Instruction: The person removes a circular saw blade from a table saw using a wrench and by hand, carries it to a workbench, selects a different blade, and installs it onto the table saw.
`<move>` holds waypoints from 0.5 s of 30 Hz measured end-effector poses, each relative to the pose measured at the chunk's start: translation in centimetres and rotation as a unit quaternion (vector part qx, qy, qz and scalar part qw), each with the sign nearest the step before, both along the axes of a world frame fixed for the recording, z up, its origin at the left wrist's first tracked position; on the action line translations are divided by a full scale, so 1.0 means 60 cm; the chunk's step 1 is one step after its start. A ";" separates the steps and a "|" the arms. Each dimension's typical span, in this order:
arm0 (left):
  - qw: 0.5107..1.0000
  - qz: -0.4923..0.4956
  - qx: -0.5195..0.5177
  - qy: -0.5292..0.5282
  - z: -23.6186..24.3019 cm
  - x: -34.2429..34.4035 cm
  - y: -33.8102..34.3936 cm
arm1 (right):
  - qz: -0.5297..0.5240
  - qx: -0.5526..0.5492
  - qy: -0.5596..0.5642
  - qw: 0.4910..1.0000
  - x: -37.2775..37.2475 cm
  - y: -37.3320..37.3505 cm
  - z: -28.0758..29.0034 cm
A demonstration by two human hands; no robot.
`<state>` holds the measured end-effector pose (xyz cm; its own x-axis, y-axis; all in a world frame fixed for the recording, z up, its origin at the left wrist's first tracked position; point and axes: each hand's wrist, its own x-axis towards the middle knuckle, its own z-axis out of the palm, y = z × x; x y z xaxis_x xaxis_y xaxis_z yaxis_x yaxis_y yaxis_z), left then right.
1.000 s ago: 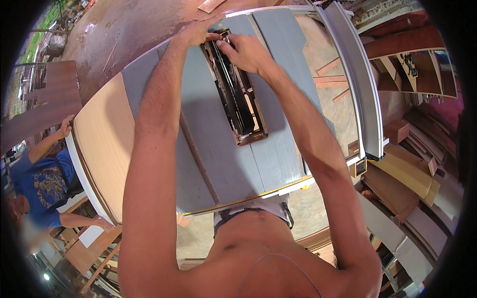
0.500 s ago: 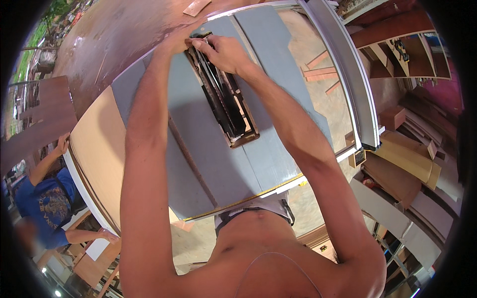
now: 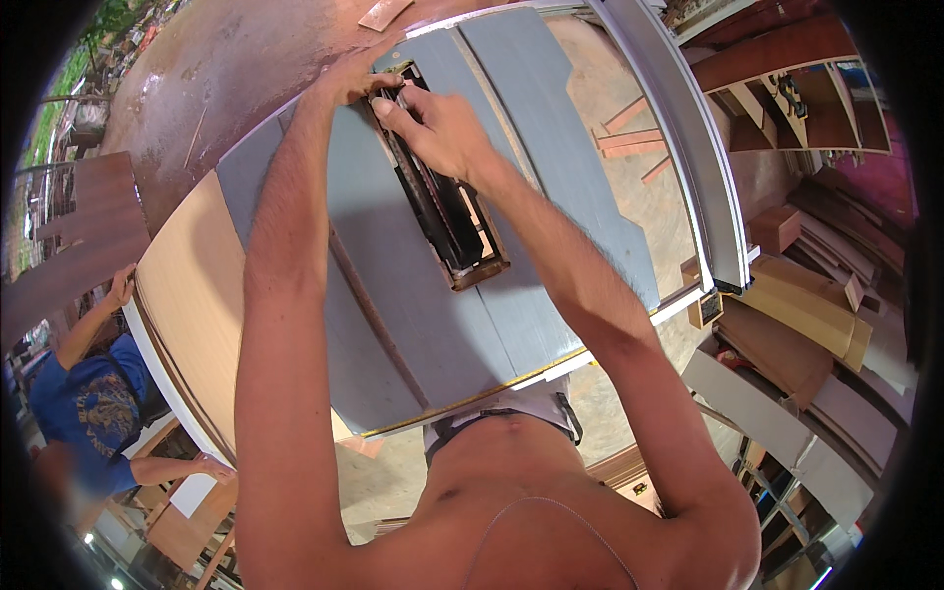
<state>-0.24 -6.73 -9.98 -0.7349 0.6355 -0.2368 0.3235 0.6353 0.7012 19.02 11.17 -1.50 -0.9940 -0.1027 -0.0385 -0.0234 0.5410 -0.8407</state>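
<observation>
A machine table like a table saw's, with a grey-blue top, has a long narrow opening running away from me. Inside the opening's brown rim sits a long black metal part. At its far end my left hand has bent fingers pressed to the left edge. My right hand pinches beside it, thumb and fingers closed over the same end. What the fingertips hold is hidden and too small to make out.
Grooves run along the tabletop, and a yellow measuring strip lines its near edge. A white metal rail stands on the right. At left a co-worker in a blue shirt holds the edge of a pale wooden panel. Boards and a cabinet lie right.
Both hands stay at the opening's far end. My right hand has shifted slightly down and its fingers have closed more. The left fingers have moved slightly over the end.
</observation>
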 end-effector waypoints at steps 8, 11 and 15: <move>0.960 0.048 0.180 -0.208 -0.012 -0.014 -0.014 | -0.057 -0.079 0.108 0.989 0.021 -0.016 -0.011; 0.997 0.001 0.079 -0.016 -0.014 -0.006 0.012 | -0.094 -0.147 0.072 0.982 0.023 -0.010 -0.010; 0.990 -0.020 0.097 0.101 -0.029 -0.021 0.002 | -0.115 -0.325 0.000 0.939 0.015 -0.038 0.011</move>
<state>-1.52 -6.60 -11.74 -0.7287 0.6836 0.0418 0.4916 0.4796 0.7268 19.95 8.87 -0.86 -0.9928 0.1124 -0.0411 0.0304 -0.0954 -0.9950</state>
